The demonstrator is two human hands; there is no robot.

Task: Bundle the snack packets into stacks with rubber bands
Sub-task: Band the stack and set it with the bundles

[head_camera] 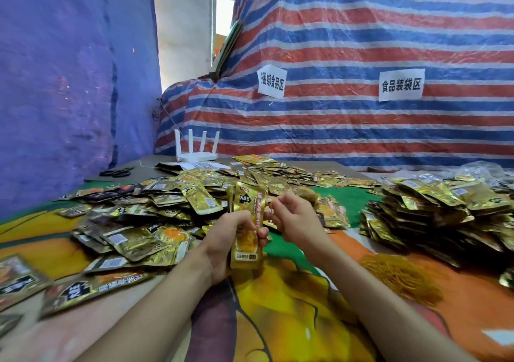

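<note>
- Left hand [232, 239]: forearm enters from the lower left, and the fingers are wrapped round the middle of the packet stack [246, 222], thumb on its near face.
- Packet stack: gold snack packets held upright above the patterned cloth [292, 311], printed face toward the camera.
- Right hand [294, 218]: forearm enters from the lower right. The fingers are curled at the stack's upper right edge, with thumb and forefinger tips close together. Whether they pinch anything cannot be told.
- Loose packets [155, 217]: a wide heap left of the hands and behind them, reaching the far edge of the table.
- Bundled packets [434, 211]: piled on the right, well apart from the hands.
- Rubber bands [400, 278]: an orange-yellow heap on the cloth, near the right forearm.
- Scissors [116, 172] and white router [196, 147]: at the far left of the table.
- Striped tarp [361, 41]: backdrop bearing two paper signs [401, 84].
</note>
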